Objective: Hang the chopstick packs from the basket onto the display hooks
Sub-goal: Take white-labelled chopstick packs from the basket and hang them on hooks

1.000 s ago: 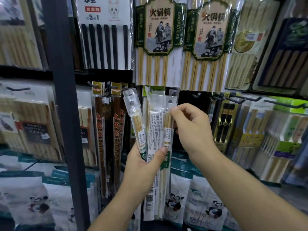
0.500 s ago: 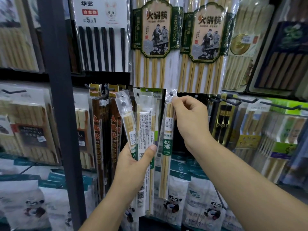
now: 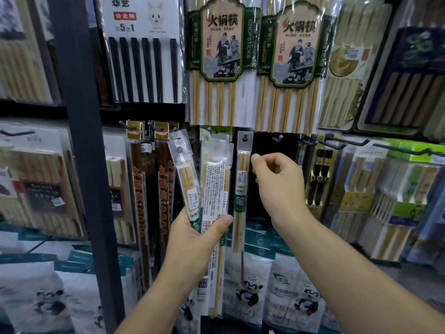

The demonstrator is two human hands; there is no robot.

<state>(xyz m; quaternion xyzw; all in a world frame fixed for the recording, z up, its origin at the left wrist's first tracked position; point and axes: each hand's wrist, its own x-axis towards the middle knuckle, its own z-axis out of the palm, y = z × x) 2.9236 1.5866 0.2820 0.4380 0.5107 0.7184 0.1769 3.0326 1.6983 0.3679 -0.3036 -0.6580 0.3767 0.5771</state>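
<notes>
A dark upright post (image 3: 79,165) is running the full height of the display on the left, cutting across the wide packs hanging behind it. Along the upper row, two green-labelled bamboo chopstick packs (image 3: 220,68) are hanging side by side, with a black alloy chopstick pack (image 3: 142,56) to their left and a dark blue boxed set (image 3: 404,80) to their right. Their lower ends are coming down just above the lower row's hooks and crowding the space there. At the bottom, panda-printed bags (image 3: 296,297) are standing in a row.

Both forearms are reaching up from below. The left grip (image 3: 199,235) is clenching a fan of narrow clear chopstick packs (image 3: 215,179) around their middles, thumb pressing across the front. One pack is tilting left across the brown chopstick packs (image 3: 139,201), and the rest are covering the green-topped packs behind them.

The right grip (image 3: 277,186) is holding nothing, its fingers curling loosely. Its forefinger tip is sitting just beside the right edge of the hung chopstick pack (image 3: 241,189); whether they are touching cannot be told.

That single pack is hanging straight down from a peg hook (image 3: 245,136) through the hole in its grey header, against the black back panel (image 3: 265,143). A bare hook (image 3: 279,139) is sticking out just to its right, and black-and-gold chopsticks (image 3: 317,174) are hanging beyond that.
</notes>
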